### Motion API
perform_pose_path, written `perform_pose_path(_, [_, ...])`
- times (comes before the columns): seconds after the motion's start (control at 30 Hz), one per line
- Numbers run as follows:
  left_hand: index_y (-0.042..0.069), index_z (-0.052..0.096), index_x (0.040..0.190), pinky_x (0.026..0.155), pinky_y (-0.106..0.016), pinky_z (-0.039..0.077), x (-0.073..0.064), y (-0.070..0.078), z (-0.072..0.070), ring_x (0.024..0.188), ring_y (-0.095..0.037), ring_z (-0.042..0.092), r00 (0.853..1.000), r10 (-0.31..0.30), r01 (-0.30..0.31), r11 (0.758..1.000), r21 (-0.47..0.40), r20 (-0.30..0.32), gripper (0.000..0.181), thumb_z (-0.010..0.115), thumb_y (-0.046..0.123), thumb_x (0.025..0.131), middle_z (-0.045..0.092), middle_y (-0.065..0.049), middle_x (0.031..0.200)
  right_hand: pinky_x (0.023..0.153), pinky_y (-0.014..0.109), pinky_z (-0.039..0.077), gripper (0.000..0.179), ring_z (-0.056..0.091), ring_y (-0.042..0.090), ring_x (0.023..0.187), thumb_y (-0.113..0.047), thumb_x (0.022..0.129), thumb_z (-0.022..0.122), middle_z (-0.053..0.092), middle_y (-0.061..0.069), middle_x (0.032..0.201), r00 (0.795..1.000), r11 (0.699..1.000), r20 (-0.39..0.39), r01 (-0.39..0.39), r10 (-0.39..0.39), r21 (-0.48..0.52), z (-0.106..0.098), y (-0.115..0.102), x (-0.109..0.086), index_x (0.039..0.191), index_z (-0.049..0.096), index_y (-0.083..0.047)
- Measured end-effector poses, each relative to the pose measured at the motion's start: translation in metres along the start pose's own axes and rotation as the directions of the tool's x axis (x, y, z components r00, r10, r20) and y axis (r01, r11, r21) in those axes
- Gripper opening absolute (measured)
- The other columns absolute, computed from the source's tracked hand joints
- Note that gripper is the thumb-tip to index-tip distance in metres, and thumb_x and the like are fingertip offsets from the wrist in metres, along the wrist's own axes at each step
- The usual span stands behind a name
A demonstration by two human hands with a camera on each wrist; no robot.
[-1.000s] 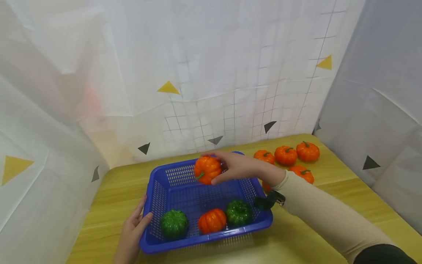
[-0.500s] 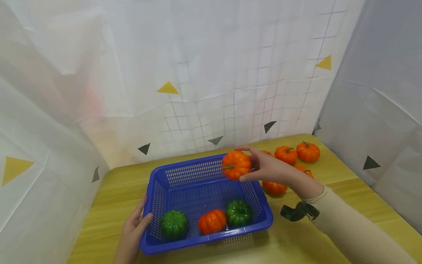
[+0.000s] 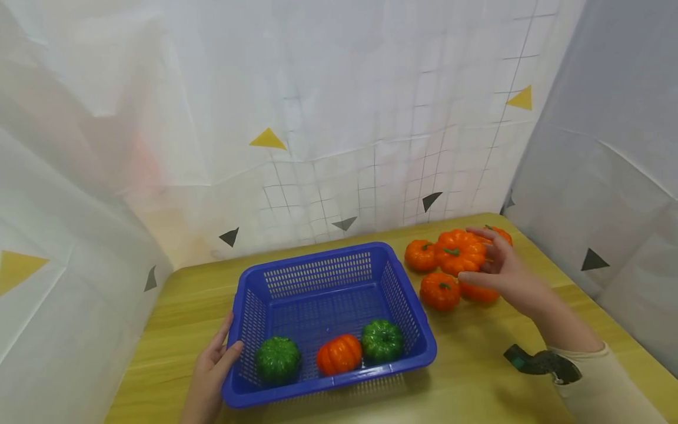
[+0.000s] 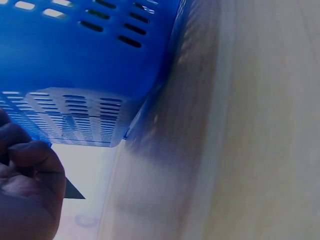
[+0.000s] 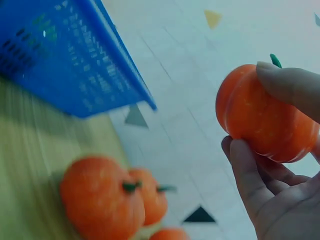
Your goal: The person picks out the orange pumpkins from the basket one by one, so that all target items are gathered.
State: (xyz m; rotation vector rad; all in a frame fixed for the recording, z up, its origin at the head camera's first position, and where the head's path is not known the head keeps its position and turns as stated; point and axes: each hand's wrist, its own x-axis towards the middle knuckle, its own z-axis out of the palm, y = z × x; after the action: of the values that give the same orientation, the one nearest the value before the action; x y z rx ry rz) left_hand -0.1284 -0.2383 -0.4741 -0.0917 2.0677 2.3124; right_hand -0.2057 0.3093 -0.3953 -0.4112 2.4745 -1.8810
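My right hand (image 3: 516,274) grips a small orange pumpkin (image 3: 459,252) with a green stem, held up over other pumpkins at the right of the head view. The right wrist view shows this pumpkin (image 5: 265,115) between thumb and fingers, raised above the table. On the left, my left hand (image 3: 212,365) holds the rim of a blue plastic basket (image 3: 328,386), thumb on top of the rim. Along the basket's near side lie a green pumpkin (image 3: 278,360), an orange pumpkin (image 3: 339,354) and another green pumpkin (image 3: 382,341).
Several orange pumpkins, among them one nearest the basket (image 3: 440,291) and one behind it (image 3: 421,255), sit on the wooden table (image 3: 477,359) right of the basket. White sheeting (image 3: 328,106) with yellow and dark triangles walls the table's back and sides.
My right hand has carried the orange pumpkin rightward, from above the basket to over the pumpkins on the table. My left hand and the basket have stayed in place.
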Motion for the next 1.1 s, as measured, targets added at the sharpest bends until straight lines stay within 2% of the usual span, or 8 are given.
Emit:
perform_pose_path(0.23, [0.021,0.024,0.159,0.084,-0.051,0.056,-0.002,0.001,0.0,0.111,-0.031,0.064,1.0,0.006,-0.006,1.0,0.018,-0.004,0.066,0.057,0.022,0.102,0.05,-0.026,0.14,0.086,0.013,0.051,0.08,0.052,0.003,0.115,-0.005,0.094,0.067,0.036,0.008,0.145,0.987,0.997,-0.155,-0.016,0.029,0.082,-0.031,0.033,-0.025,0.155,0.022,-0.029])
perform_pose_path(0.43, [0.019,0.023,0.159,0.084,-0.049,0.056,-0.003,0.003,0.001,0.111,-0.031,0.064,0.999,0.038,-0.038,0.999,0.018,0.007,0.064,0.054,0.019,0.103,0.048,-0.028,0.14,0.085,0.009,0.048,0.082,0.048,0.004,0.116,-0.003,0.094,0.066,0.027,0.013,0.15,0.957,0.973,-0.281,-0.01,0.076,0.23,-0.047,0.058,-0.04,0.156,0.017,-0.028])
perform_pose_path(0.6, [0.02,0.023,0.159,0.085,-0.047,0.057,-0.002,0.005,0.0,0.112,-0.027,0.064,1.0,0.031,-0.031,0.999,0.044,0.001,0.064,0.055,0.021,0.103,0.046,-0.027,0.143,0.081,0.006,0.048,0.088,0.047,0.008,0.119,-0.012,0.093,0.07,0.012,0.009,0.163,0.91,0.97,-0.392,-0.044,0.138,0.24,-0.053,0.081,-0.045,0.157,0.013,-0.031])
perform_pose_path(0.7, [0.02,0.023,0.159,0.085,-0.048,0.056,-0.002,0.005,0.0,0.112,-0.027,0.064,1.0,0.029,-0.029,0.999,0.04,0.005,0.063,0.054,0.02,0.104,0.045,-0.028,0.143,0.078,0.004,0.047,0.091,0.044,0.017,0.128,-0.021,0.091,0.073,0.01,0.009,0.164,0.861,0.973,-0.47,-0.108,0.194,0.204,-0.058,0.091,-0.047,0.158,0.013,-0.033])
perform_pose_path(0.83, [0.022,0.023,0.159,0.084,-0.049,0.056,-0.002,0.005,-0.001,0.112,-0.028,0.064,1.0,0.017,-0.017,0.999,0.033,0.01,0.063,0.054,0.021,0.104,0.044,-0.028,0.144,0.086,0.006,0.045,0.094,0.031,0.025,0.142,-0.03,0.09,0.074,0.011,0.008,0.165,0.804,0.964,-0.533,-0.197,0.262,0.177,-0.064,0.104,-0.052,0.158,0.009,-0.036])
perform_pose_path(1.0, [0.023,0.023,0.159,0.084,-0.049,0.056,-0.001,0.004,-0.001,0.111,-0.028,0.064,1.0,0.009,-0.009,0.999,0.034,0.007,0.063,0.054,0.022,0.104,0.046,-0.028,0.143,0.105,0.01,0.031,0.097,0.021,0.017,0.146,-0.028,0.088,0.076,0.01,0.007,0.165,0.777,0.947,-0.549,-0.191,0.307,0.258,-0.071,0.12,-0.059,0.157,0.009,-0.038])
perform_pose_path(1.07, [0.023,0.023,0.159,0.083,-0.049,0.057,-0.001,0.003,-0.001,0.111,-0.028,0.064,1.0,0.013,-0.013,0.999,0.035,0.008,0.063,0.054,0.022,0.104,0.048,-0.026,0.141,0.104,0.008,0.032,0.096,0.028,0.014,0.142,-0.029,0.088,0.077,0.016,0.009,0.163,0.774,0.955,-0.561,-0.21,0.294,0.21,-0.073,0.128,-0.06,0.157,0.012,-0.037])
perform_pose_path(1.1, [0.023,0.023,0.159,0.084,-0.049,0.057,-0.001,0.002,-0.001,0.111,-0.028,0.064,1.0,0.012,-0.012,0.999,0.034,0.01,0.063,0.053,0.022,0.104,0.048,-0.026,0.142,0.1,0.005,0.033,0.094,0.031,0.018,0.141,-0.031,0.088,0.076,0.02,0.013,0.162,0.775,0.959,-0.566,-0.238,0.282,0.152,-0.074,0.131,-0.061,0.157,0.012,-0.037])
